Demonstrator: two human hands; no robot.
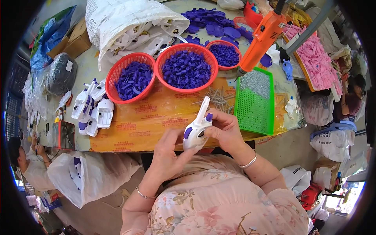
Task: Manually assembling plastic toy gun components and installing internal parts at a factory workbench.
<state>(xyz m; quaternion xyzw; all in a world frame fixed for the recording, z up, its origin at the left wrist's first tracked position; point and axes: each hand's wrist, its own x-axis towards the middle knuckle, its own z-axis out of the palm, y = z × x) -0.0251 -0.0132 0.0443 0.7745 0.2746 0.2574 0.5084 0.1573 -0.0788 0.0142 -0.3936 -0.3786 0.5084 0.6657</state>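
A white plastic toy housing (194, 135) with purple parts is between my two hands in front of my chest, its long white stem pointing up and away. My left hand (166, 152) is closed round its left side and lower end. From the right, my right hand (227, 133) grips it, the fingers bent near a purple piece at its top and the thumb at a dark opening in its side. Beyond the hands, an orange electric screwdriver (261, 39) hangs over a green tray (239, 126) holding small silver screws (254, 84). Longer metal pins (219, 100) lie loose beside the tray.
Three red baskets (214, 74) of small purple parts stand across the table. White-and-purple housings (105, 113) lie at left, near a white sack (117, 23) of white parts. Pink pieces (317, 55) fill a tray at far right. Another person's hands (39, 149) show at far left.
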